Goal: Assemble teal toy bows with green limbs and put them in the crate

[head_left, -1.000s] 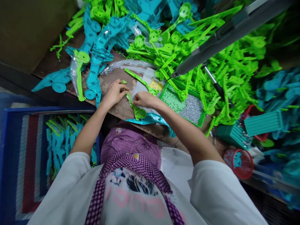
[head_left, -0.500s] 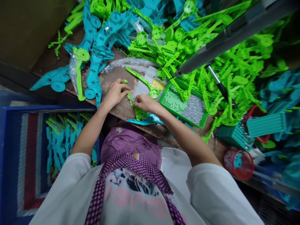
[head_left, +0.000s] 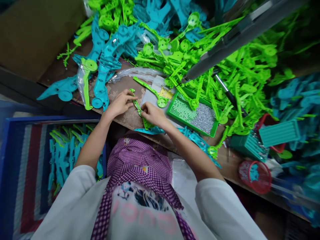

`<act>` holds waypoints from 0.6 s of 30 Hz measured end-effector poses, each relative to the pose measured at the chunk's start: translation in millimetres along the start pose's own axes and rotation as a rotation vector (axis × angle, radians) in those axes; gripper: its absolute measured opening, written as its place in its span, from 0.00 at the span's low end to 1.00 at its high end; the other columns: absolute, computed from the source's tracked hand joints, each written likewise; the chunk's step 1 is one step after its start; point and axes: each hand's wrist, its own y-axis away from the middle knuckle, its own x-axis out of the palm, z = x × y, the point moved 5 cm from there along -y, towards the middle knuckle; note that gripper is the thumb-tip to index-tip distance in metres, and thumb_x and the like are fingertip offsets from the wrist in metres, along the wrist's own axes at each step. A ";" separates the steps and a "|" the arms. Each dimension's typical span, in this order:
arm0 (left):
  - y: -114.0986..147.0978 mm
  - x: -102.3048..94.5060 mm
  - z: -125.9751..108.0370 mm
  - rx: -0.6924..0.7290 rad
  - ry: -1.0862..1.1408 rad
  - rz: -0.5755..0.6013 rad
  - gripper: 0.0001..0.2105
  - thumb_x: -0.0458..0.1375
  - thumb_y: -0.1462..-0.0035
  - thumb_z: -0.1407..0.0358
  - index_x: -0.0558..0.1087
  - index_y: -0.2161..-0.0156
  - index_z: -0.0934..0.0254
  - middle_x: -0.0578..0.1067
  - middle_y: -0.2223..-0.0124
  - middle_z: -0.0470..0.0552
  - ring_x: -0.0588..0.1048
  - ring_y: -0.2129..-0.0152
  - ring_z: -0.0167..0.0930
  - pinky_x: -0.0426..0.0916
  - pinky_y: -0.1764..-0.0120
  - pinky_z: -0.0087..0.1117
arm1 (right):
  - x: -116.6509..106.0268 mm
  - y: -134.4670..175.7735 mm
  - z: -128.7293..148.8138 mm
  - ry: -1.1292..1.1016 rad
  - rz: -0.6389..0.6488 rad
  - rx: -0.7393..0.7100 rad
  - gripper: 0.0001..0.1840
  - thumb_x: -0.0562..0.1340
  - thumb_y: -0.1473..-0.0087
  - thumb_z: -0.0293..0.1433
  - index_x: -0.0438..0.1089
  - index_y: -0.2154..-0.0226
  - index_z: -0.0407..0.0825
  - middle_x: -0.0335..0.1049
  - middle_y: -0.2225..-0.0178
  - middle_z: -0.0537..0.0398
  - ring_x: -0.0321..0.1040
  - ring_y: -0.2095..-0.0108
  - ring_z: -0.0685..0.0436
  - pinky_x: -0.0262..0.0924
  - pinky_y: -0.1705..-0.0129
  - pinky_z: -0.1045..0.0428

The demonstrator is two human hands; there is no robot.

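A long bright green plastic part, narrow at its upper end and wider below, lies on the worktable between my hands. My left hand grips its upper section from the left, fingertips on its edge. Over its lower section my right hand has thumb and fingers pinched together; whatever is between them is too small or hidden to name. A blue plastic part lies under my right wrist at the table's edge. Just beyond my hands, another green part with a round end rests on a pale sheet.
A green tray of small metal pieces stands right of my hands. Above it a dark power screwdriver slants down. Green parts heap behind; blue parts lie left. A blue-rimmed crate stands lower left, a red basket right.
My right hand's fingers have shifted slightly, showing more of the green part's lower section. The left hand keeps its place on it. The view has moved a little.
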 end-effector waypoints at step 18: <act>-2.3 -1.7 0.0 -0.014 -0.028 -0.010 0.15 0.67 0.51 0.66 0.80 0.55 0.60 0.72 0.51 0.51 0.72 0.51 0.39 0.65 0.44 0.39 | -3.3 -14.5 15.9 0.019 -0.195 -0.052 0.12 0.56 0.41 0.37 0.69 0.60 0.49 0.74 0.57 0.49 0.68 0.58 0.41 0.54 0.54 0.46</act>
